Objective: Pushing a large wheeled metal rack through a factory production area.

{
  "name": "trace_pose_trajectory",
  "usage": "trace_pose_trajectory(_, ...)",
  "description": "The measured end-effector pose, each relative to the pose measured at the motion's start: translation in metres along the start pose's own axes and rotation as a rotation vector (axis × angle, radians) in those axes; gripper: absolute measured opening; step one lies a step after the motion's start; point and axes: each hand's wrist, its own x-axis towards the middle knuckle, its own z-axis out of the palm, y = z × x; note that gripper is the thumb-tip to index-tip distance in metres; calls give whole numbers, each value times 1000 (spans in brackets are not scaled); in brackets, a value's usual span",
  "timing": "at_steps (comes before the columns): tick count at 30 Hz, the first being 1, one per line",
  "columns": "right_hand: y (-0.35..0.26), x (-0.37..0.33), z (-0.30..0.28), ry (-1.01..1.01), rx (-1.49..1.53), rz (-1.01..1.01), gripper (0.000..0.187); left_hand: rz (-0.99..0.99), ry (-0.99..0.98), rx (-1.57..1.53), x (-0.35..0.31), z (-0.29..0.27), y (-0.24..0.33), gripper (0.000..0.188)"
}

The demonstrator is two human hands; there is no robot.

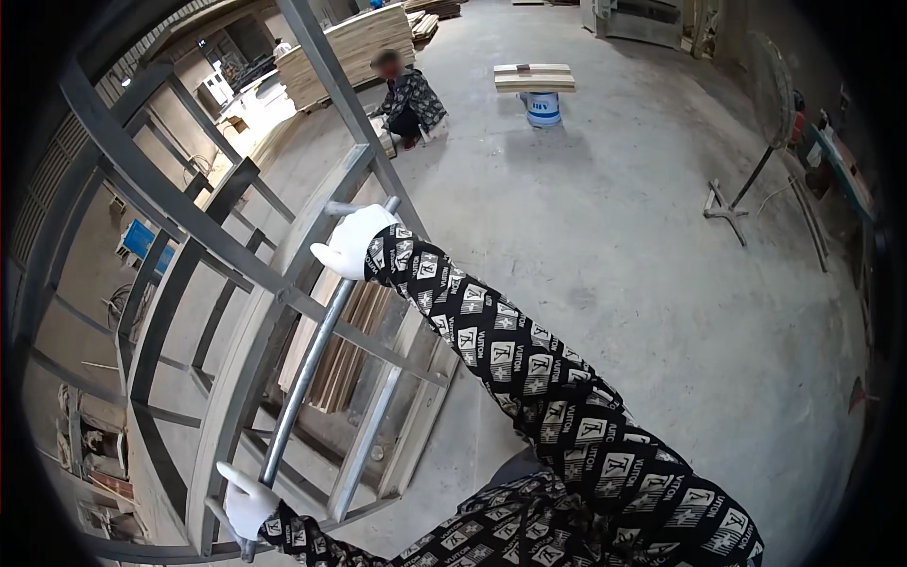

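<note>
Holds one grey metal tube (303, 387) in both hands. Closes the left hand (250, 503) around the near, lower end, with a short stub exposed below the grip. Clamps the right hand (354, 241) around the far, upper section, just short of the tip. Spaces the hands well apart, with a long bare length of tube between them. Wears white gloves on both hands and a black patterned sleeve (510, 350) on the right arm, with matching fabric behind the left hand.

Holds the tube at a slant, from close to the body at the left hand to farther out at the right hand, alongside a grey metal frame (337, 80). Cannot confirm contact between tube and frame from this angle. Note frame members mostly to the left of both hands, with crossbars near the tube.

Find wooden boards (354, 354) lower down, visible through the frame openings between the hands. Find a crouching person (416, 99) beyond the right hand, with a timber stack (373, 38) farther back. Find a blue-and-white bucket (543, 111) ahead and to the right of the hands, with boards laid across the top. Find a pedestal fan (756, 177) far to the right of both hands, on the grey floor (652, 283).
</note>
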Motion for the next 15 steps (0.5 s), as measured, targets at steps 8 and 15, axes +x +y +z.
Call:
trace_pose_trajectory(8,-3,0,-15,-75,-55,37,56,48,-248,-8,-24,-31,-1,70)
trace_pose_trajectory(15,-2,-14,-40,-58,-32,-28,56,111,-197,24,-33,-32,2,72)
